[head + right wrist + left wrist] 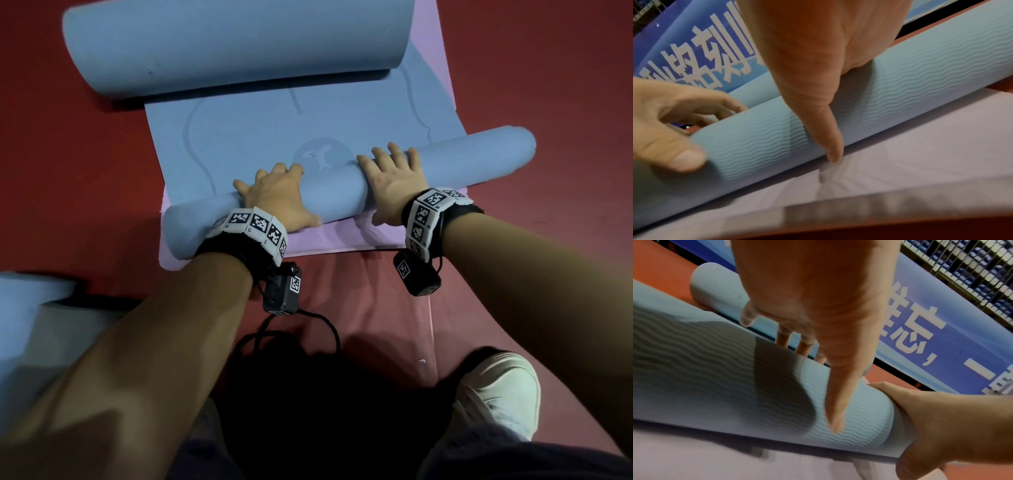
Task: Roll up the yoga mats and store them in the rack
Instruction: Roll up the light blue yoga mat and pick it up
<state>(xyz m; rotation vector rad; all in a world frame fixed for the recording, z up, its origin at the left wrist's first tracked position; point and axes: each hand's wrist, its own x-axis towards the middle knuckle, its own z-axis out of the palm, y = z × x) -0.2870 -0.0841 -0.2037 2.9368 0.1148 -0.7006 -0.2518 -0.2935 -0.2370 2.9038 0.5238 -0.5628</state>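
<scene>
Blue yoga mat: soft, springy foam, ribbed grippy underside, likely light. Left hand and right hand lie curled over the rolled portion; best held mid-roll.

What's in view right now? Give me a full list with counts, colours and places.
Blue mat: one, light blue; near end rolled under both hands, far end curled back, flat stretch between.
Pink mat: one, pale pink; flat beneath the blue mat, edges showing at the near end and far right.
Floor: red, all round the mats.
Banner: one, blue with white characters; beyond the mats, in the wrist views.
Pale blue object: one, at the left edge; cannot tell what it is.
Shoe: one, white, lower right.
Wrist bands: two, black with white markers, a camera hanging under each.
Left hand: on the roll, fingers over the top.
Right hand: on the roll, fingers spread over the top.
</scene>
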